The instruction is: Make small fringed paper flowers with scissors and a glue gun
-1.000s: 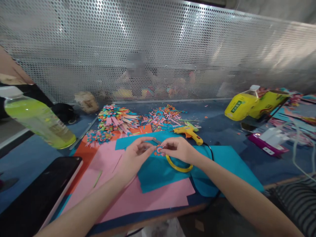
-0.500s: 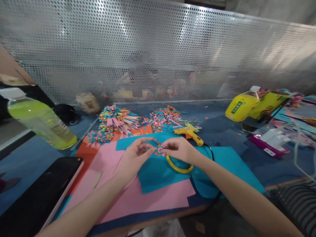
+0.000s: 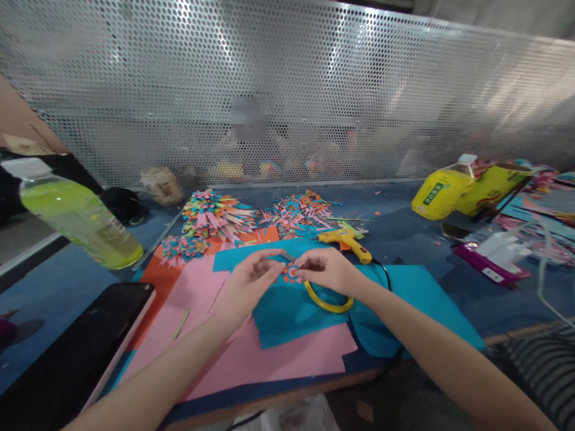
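Between my fingertips is a small paper flower (image 3: 291, 273) with orange petals and a pale round centre. My left hand (image 3: 257, 276) pinches its left edge with thumb and forefinger. From the right, my right hand (image 3: 326, 269) has thumb and fingers closed on the same flower. Scissors with a yellow handle (image 3: 330, 306) lie beneath my hands on a blue paper sheet (image 3: 287, 320), their blades partly hidden. Pink paper (image 3: 269, 365) spreads under the blue sheet. A yellow glue gun (image 3: 345, 238) lies just beyond my right hand.
Fringed paper strips (image 3: 215, 218) and a heap of paper scraps (image 3: 303, 212) lie behind my hands. A green drink bottle (image 3: 81, 215) and a black phone-like slab (image 3: 81, 353) are at left. A yellow bottle (image 3: 442, 191) and a purple packet (image 3: 489, 263) stand right. A perforated metal panel (image 3: 287, 72) closes the back.
The flower has turned slightly, so its orange petals and round centre show more plainly. Both hands stay nearly in place, and the whole view has shifted a little.
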`<state>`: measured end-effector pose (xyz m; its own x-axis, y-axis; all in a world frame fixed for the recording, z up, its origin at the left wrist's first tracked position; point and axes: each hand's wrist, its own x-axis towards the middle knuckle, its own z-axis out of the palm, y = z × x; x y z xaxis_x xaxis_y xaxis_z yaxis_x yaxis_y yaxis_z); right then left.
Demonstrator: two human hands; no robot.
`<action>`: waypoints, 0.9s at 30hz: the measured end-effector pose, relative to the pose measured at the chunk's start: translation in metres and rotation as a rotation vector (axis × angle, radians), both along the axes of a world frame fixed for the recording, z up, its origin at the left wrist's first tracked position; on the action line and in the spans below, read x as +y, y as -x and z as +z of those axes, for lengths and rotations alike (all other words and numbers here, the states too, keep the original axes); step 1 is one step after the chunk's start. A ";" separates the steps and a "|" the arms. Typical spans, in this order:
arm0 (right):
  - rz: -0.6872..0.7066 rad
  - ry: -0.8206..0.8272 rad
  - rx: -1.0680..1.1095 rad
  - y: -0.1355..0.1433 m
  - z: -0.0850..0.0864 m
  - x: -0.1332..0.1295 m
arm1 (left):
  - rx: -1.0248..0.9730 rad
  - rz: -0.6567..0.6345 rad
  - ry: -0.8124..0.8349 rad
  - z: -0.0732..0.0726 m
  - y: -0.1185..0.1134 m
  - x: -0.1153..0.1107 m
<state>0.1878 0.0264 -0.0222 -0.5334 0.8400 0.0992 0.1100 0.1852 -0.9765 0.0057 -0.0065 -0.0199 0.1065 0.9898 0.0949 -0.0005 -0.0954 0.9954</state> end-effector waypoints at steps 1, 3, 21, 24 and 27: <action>-0.004 -0.002 -0.003 0.000 0.000 0.000 | -0.011 -0.003 0.014 0.000 0.000 0.000; -0.013 -0.009 -0.013 0.000 0.001 0.000 | -0.035 -0.022 0.028 0.000 0.000 0.000; -0.009 0.002 -0.016 0.001 0.002 -0.001 | -0.079 -0.027 0.078 -0.003 -0.002 0.000; -0.007 -0.006 -0.018 0.000 0.001 -0.001 | -0.112 -0.009 0.108 -0.005 -0.002 0.000; -0.012 -0.013 -0.013 -0.001 0.000 -0.001 | -0.166 -0.008 0.147 -0.005 -0.002 0.000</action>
